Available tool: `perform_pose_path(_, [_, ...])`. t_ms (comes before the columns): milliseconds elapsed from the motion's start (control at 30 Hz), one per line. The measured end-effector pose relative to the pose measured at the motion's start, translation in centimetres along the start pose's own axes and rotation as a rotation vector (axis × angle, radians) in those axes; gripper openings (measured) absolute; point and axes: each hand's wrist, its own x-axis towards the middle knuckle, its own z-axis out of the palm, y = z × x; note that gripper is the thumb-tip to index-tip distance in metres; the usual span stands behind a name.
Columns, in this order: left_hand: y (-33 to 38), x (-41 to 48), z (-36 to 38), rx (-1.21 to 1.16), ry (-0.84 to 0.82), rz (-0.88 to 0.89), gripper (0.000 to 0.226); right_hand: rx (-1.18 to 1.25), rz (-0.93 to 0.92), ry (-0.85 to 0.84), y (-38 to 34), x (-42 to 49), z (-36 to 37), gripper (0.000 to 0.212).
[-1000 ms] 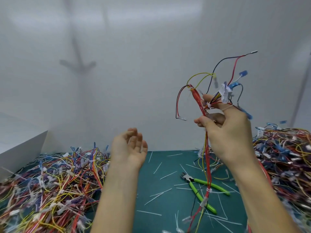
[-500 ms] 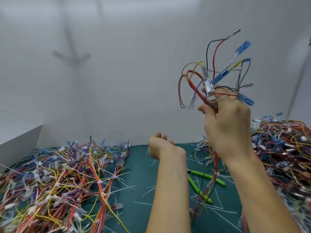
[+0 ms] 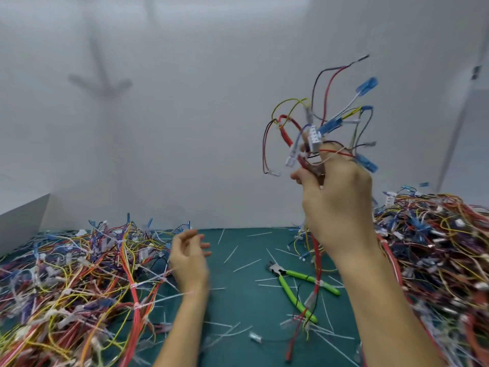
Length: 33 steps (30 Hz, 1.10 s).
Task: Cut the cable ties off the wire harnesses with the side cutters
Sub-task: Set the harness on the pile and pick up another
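My right hand (image 3: 337,197) is raised above the mat and grips a wire harness (image 3: 321,128) of red, yellow and black wires with blue and white connectors; its long red tail hangs down to the mat. My left hand (image 3: 189,260) hovers low beside the left wire pile, fingers loosely spread, holding nothing. The green-handled side cutters (image 3: 296,284) lie on the green mat (image 3: 238,300) between my two arms, jaws pointing to the far left, untouched.
A large heap of harnesses (image 3: 74,287) covers the left of the mat and another heap (image 3: 436,255) the right. Several cut white cable ties (image 3: 247,264) lie scattered on the mat. A white box (image 3: 21,221) stands at far left, a white wall behind.
My left hand has dropped from mid-air toward the mat near the left pile. My right hand has kept the harness raised, shifting it slightly.
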Motion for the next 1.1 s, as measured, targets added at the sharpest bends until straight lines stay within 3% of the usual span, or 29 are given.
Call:
perform_pose_path(167, [1.0,4.6,-5.8,0.222,-0.400,-0.006,0.019,-0.013,0.015,-0.103,0.1,-0.5,1.2,0.004])
perform_pose_path(267, [2.2,6.2,-8.1,0.340,-0.520,-0.013,0.027,-0.016,0.027,-0.136,0.3,-0.6,1.4,0.005])
perform_pose_path(467, [3.6,6.0,-7.9,0.306,-0.474,-0.119,0.027,0.134,0.093,-0.229,-0.1,-0.8,1.5,0.024])
perform_pose_path(600, [4.6,3.9,-4.2,0.226,-0.380,-0.263,0.058,0.265,0.201,-0.400,-0.1,-1.1,1.9,0.035])
perform_pose_path(667, [6.0,2.8,-2.5,0.152,-0.376,-0.325,0.065,0.372,0.250,-0.417,0.0,-1.0,2.1,0.028])
perform_pose_path(767, [9.5,1.3,-0.3,0.110,-0.340,-0.222,0.055,0.504,0.271,-0.338,-0.2,-0.9,2.3,0.014])
perform_pose_path(900, [14.8,-0.5,1.5,0.073,-0.333,0.000,0.025,0.581,0.238,-0.189,-0.3,-0.7,2.0,0.016])
perform_pose_path(1000, [18.0,-2.1,2.0,0.094,-0.530,0.221,0.021,0.637,0.240,-0.132,-0.5,-0.5,1.6,0.013])
perform_pose_path(1100, [20.0,-3.5,2.4,0.137,-0.726,0.304,0.026,0.689,0.264,-0.127,-0.6,-0.5,1.7,0.013])
